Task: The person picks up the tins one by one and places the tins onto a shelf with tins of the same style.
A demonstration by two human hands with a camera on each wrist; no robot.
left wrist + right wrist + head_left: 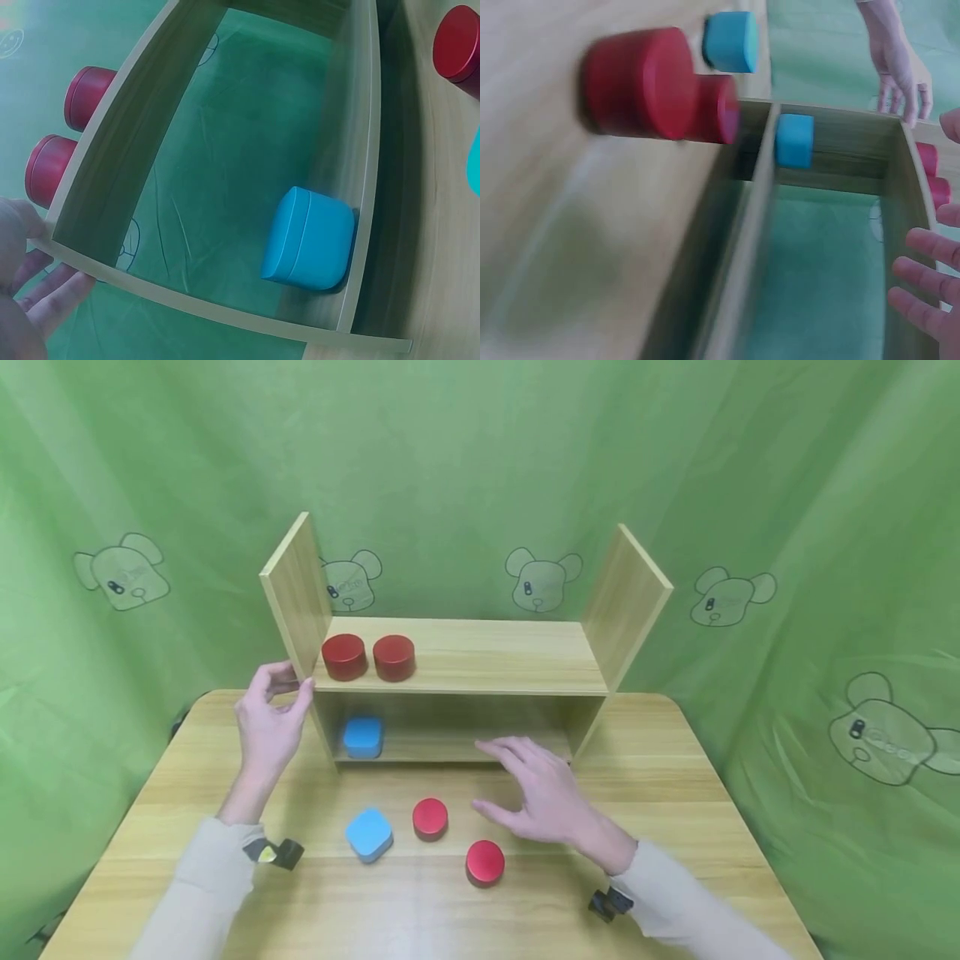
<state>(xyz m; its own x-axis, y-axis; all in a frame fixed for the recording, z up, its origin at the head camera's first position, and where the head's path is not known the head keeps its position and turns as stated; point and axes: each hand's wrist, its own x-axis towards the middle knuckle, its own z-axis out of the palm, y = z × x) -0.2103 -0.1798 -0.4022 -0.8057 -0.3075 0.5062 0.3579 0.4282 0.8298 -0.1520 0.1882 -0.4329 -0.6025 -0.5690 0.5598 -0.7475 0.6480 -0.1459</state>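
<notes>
My left hand (pixel 270 722) pinches the left side panel of a two-level wooden shelf (pixel 502 652), thumb at the front edge and fingers on the outer face. Side by side on the upper board, near that panel, stand two round red tins (pixel 344 658). A rounded-square blue tin (pixel 363 738) sits at the left end of the lower board. In front of the shelf's right half, my right hand (pixel 543 789) hovers with fingers spread and holds nothing. Both hands also appear in the right wrist view, the left hand (pixel 901 71) at the shelf's far end.
On the wooden table (pixel 660 760), before the shelf, lie another blue tin (pixel 369 835) and two more red tins (pixel 431 820), the closer red tin (pixel 485 864) left of my right forearm. A green curtain (pixel 465 485) with bear drawings surrounds the table.
</notes>
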